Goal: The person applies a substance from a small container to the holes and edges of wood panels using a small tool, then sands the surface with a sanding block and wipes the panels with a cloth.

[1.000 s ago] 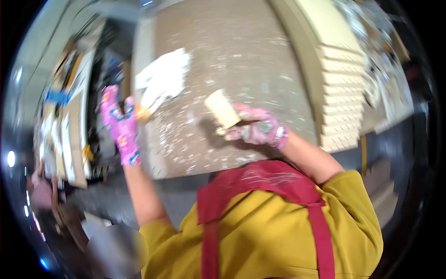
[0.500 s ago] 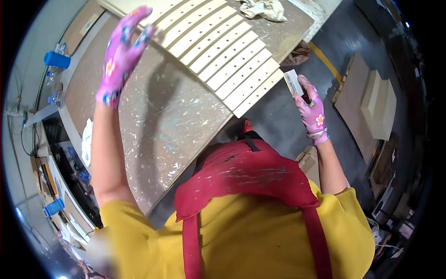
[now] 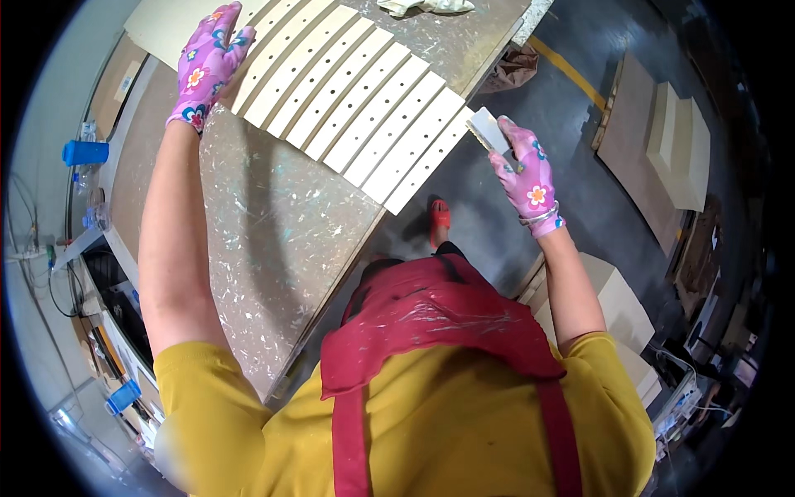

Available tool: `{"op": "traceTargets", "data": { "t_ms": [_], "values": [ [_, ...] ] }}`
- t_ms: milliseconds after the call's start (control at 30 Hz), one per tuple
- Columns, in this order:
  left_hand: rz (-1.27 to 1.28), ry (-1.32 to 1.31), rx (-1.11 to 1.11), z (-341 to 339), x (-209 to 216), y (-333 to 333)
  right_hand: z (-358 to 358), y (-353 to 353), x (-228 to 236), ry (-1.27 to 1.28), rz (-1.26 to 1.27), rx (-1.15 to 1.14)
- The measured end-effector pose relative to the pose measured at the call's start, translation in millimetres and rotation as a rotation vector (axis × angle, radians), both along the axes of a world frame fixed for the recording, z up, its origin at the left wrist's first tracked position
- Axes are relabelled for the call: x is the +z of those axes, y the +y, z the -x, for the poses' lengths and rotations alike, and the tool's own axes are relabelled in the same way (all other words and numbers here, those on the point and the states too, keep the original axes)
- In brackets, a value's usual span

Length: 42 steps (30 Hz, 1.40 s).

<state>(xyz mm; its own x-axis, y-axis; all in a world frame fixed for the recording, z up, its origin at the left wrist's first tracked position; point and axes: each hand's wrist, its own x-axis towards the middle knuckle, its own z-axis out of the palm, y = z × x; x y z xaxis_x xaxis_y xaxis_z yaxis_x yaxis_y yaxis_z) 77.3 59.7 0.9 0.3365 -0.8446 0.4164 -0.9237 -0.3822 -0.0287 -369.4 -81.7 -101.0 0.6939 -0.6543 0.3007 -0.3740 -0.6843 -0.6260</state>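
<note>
A row of pale wooden strips [image 3: 352, 93] with small dark holes lies side by side on the worktable [image 3: 248, 248]. My left hand [image 3: 209, 62], in a pink flowered glove, is at the far left part of the strips with its fingers stretched out. It holds nothing; whether it presses on the wood I cannot tell. In my right hand [image 3: 523, 170], gloved alike, a small flat block [image 3: 487, 132] with a whitish face and a tan edge is gripped between thumb and fingers. The block is right by the right-hand end of the nearest strips.
The brown tabletop is speckled with paint. A crumpled pale cloth [image 3: 426, 7] lies at its far side, and a brown bag [image 3: 511, 68] is beyond the right edge. Boards [image 3: 638, 149] stand on the dark floor at right; cartons [image 3: 604, 302] are beside my right arm.
My left hand has come down toward the strips. My right hand has turned and brought the block closer to the strips' right end. The whole view has shifted somewhat.
</note>
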Motion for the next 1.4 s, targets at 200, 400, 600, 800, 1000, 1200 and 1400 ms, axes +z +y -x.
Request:
{"op": "traceTargets", "data": {
  "t_ms": [200, 400, 600, 800, 1000, 1200, 1400],
  "values": [
    [-0.049, -0.044, 0.036, -8.3, 0.6, 3.1, -4.2, 57.4, -1.6, 0.043, 0.010, 0.155],
    [-0.084, 0.821, -0.098, -63.0, 18.7, 3.3, 2.9, 113.7, 0.7, 0.113, -0.203, 0.471],
    [-0.009, 0.315, -0.049, -82.3, -1.0, 7.5, -6.8, 22.3, 10.3, -0.064, -0.249, -0.012],
    [-0.015, 0.232, -0.058, -69.6, -2.9, -1.3, -27.0, -1.1, -2.9, -0.100, 0.002, 0.020],
    [-0.020, 0.212, -0.019, -75.6, -5.5, 9.0, -30.3, 85.1, -1.2, 0.103, 0.021, 0.373],
    [-0.062, -0.168, -0.248, -99.0, -15.7, 16.3, -26.4, 95.2, 6.8, -0.052, -0.051, 0.387],
    [-0.069, 0.099, -0.001, -71.0, -9.0, 4.3, -42.9, -3.9, 12.4, -0.127, -0.076, 0.020]
  ]
}}
